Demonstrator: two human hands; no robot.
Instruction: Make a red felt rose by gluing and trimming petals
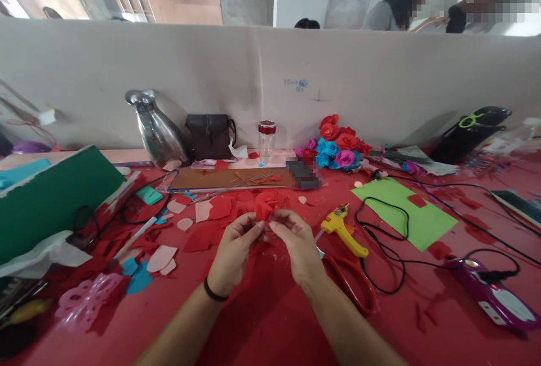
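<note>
Between my two hands, over the middle of the red table, is a red paper flower point(265, 204); its outline blends with the red pieces behind it. My left hand point(236, 246) pinches its left side between thumb and fingers. From the other side, my right hand point(296, 242) closes thumb and fingertips on its lower right edge. A yellow hot glue gun point(344, 231) lies just right of my right hand. Below it rest red-handled scissors point(353, 287), partly hidden by my right wrist. Red paper petals point(203, 237) are scattered left of my left hand.
A bunch of paper roses point(342, 143), a lidded glass jar point(266, 141), a brown bag point(210, 136) and a steel jug point(156, 129) stand along the white partition. Green paper point(408, 214), black cables and a purple power strip point(492, 293) lie to the right.
</note>
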